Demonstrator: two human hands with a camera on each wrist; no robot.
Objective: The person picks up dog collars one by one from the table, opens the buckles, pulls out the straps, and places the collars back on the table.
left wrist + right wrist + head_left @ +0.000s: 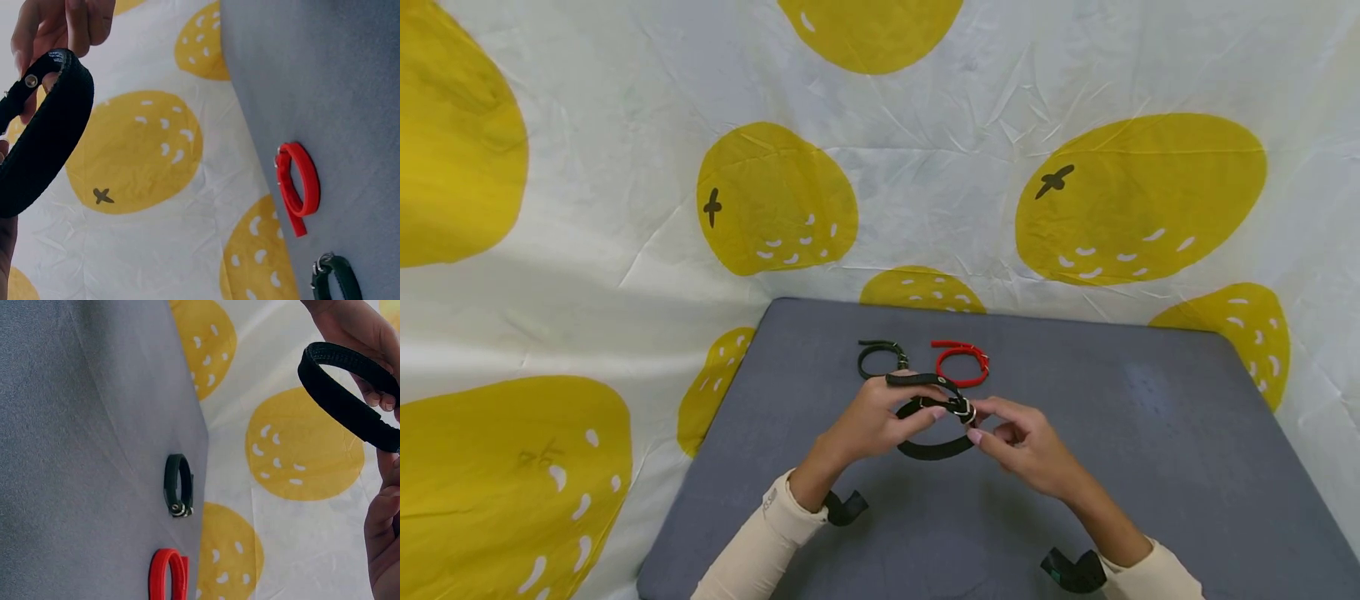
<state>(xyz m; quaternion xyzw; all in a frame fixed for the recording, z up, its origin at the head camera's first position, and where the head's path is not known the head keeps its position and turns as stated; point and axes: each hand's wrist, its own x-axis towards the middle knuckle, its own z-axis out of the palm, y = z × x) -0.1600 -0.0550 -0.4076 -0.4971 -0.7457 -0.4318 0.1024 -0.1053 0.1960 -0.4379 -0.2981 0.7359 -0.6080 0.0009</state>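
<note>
Small pale printing shows on the inner face of the black collar [934, 451], near its metal eyelet [31, 80] in the left wrist view; it is too small to read. To the left of and nearer than the collar, the cuff of the cream left sleeve [752, 546] bears a small dark mark, also unreadable.

The black collar is raised over the gray desk [1150, 500], bent into a loop, with a strap end sticking out above its metal buckle [968, 412]. The left hand [871, 422] is at the collar's left side, its grip closed on the band: fingers behind it, thumb at the front with the tip near the buckle. The right hand [1028, 444] is at the collar's right side, its grip nearly closed, thumb and forefinger pinching the collar at the buckle end.

Beyond the black collar, two others lie on the desk, both looped and with metal fittings: a red collar [309, 178] slightly to its right and a dark green collar [170, 484] to its left. Farther behind the black collar hangs a white cloth [925, 192] printed with yellow fruit.
</note>
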